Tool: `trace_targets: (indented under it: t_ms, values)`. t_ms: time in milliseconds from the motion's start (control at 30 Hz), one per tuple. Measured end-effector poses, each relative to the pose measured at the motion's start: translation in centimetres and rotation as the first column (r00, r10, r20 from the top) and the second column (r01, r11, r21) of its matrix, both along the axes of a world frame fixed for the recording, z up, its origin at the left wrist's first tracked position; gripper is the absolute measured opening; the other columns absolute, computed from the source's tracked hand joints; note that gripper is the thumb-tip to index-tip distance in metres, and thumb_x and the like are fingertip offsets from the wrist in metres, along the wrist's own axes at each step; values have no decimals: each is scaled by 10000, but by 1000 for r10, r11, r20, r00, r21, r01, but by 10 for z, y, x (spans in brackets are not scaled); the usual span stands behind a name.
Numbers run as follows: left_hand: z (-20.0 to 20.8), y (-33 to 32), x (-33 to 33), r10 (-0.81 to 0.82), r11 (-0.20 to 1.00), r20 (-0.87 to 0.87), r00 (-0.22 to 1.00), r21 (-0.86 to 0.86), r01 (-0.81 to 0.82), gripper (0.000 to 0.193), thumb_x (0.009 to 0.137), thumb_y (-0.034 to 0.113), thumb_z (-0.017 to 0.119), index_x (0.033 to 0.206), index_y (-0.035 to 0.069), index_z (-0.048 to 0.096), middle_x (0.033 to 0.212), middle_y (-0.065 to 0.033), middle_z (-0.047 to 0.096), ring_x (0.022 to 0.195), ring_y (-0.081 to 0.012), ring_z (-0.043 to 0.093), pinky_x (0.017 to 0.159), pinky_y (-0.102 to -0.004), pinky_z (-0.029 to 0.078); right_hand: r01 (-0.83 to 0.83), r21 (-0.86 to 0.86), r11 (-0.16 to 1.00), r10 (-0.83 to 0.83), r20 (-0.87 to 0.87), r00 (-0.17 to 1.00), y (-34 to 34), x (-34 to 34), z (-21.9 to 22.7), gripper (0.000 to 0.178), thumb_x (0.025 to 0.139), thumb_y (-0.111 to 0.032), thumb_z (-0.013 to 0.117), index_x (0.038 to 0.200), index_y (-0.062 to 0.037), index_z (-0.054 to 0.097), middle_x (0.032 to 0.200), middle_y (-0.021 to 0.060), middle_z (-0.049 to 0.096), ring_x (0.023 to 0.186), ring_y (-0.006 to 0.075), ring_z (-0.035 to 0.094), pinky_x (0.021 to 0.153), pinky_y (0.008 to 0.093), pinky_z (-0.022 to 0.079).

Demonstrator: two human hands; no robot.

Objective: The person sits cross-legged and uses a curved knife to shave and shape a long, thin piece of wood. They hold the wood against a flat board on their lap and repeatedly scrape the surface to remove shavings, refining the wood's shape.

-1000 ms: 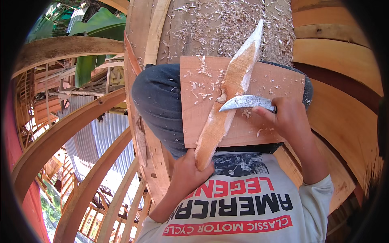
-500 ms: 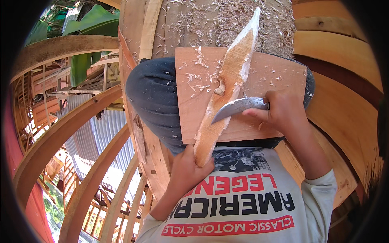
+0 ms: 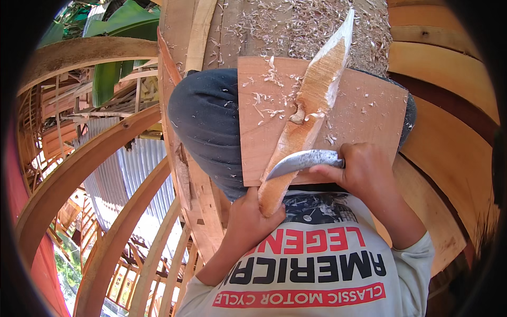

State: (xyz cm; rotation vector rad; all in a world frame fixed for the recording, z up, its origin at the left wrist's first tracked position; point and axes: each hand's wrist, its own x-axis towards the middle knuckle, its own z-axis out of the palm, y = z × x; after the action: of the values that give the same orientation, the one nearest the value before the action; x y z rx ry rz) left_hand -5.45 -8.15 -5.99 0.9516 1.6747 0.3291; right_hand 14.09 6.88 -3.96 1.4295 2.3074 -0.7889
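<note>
A: What's changed under your right hand (image 3: 364, 171)?

B: The curved knife (image 3: 301, 161) has come down the wooden stake (image 3: 306, 119). A second ago its blade lay higher up, by the curl of shaving; now it crosses the stake just above your left hand (image 3: 253, 222). To me that reads as a cut drawn towards you and nearly run out, so the edge is close to your left fingers.

A: And the hands themselves?

B: Your right hand is closed tight around the knife's handle, knuckles up, thumb side towards the blade, which points away to its left. The wrist is bent back and the forearm runs in from the lower right. Your left hand is clamped round the stake's lower end, forearm rising from below.

A: Where does the stake sit?

B: It slants up and away from your left hand, resting on the flat board (image 3: 364, 105) across your dark-clad knee (image 3: 206, 121). Its pointed tip reaches beyond the board's far edge, over planks littered with shavings (image 3: 296, 21).
</note>
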Motion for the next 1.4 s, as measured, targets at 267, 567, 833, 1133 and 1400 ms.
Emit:
trace_targets:
  t_ms: [267, 567, 833, 1133, 1400]
  values:
    - [-3, -1, 1, -10, 1000, -6, 1000, -7, 10, 558, 720, 323, 705, 1065, -73, 515, 731, -272, 619, 690, -410, 644, 615, -424, 512, 139, 77, 987, -146, 87, 985, 38, 10, 1, 621, 726, -590, 663, 649, 26, 642, 528, 195, 543, 525, 362, 583, 518, 412, 462]
    - [1, 5, 0, -26, 1000, -46, 999, -11, 26, 496, 704, 323, 721, 963, -58, 537, 723, -267, 615, 699, -405, 641, 622, -431, 505, 118, 144, 983, -134, 108, 985, 38, 6, -1, 717, 740, -695, 562, 574, 2, 612, 532, 200, 565, 503, 358, 600, 488, 417, 476]
    - [-3, -1, 3, -11, 1000, -58, 998, 15, 12, 473, 699, 339, 731, 859, -58, 531, 690, -258, 603, 652, -399, 631, 601, -422, 496, 112, 205, 972, -120, 25, 992, 33, 11, -10, 635, 751, -622, 614, 610, -3, 623, 536, 188, 570, 506, 340, 602, 495, 407, 475]
    - [4, 4, 4, 46, 989, 11, 999, -140, -44, 436, 696, 204, 733, 977, -71, 544, 763, -186, 620, 701, -236, 616, 651, -336, 477, 260, 126, 957, -249, -94, 964, 19, 15, -7, 526, 797, -512, 638, 663, -3, 635, 580, 209, 575, 546, 333, 607, 497, 403, 462]
    - [5, 4, 0, 37, 994, 15, 999, -101, -35, 408, 678, 184, 736, 948, -67, 560, 748, -171, 624, 691, -225, 615, 644, -344, 475, 207, -914, 349, -748, -139, 649, 15, 35, 11, 167, 894, -183, 598, 924, -20, 580, 556, -1, 519, 441, 67, 500, 399, 234, 362]
